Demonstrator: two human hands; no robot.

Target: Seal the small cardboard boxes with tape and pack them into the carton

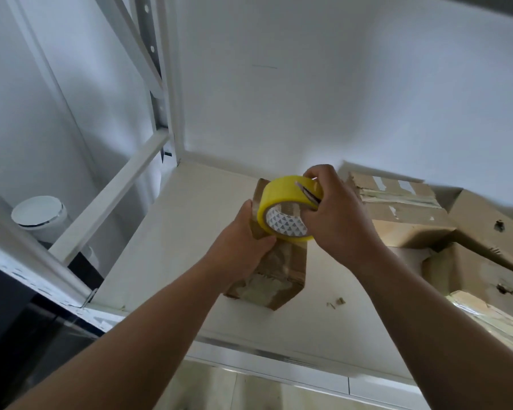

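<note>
Gripping yellow tape roll (289, 207), right hand (335, 214) over small box (274, 267).

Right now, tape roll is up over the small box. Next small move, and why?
Probably pull a length of tape free with the right hand and lay it on the small box. The right hand's fingertips pinch at the rim of the yellow tape roll, as if at the loose end, while the left hand steadies the box on the white shelf.
</note>
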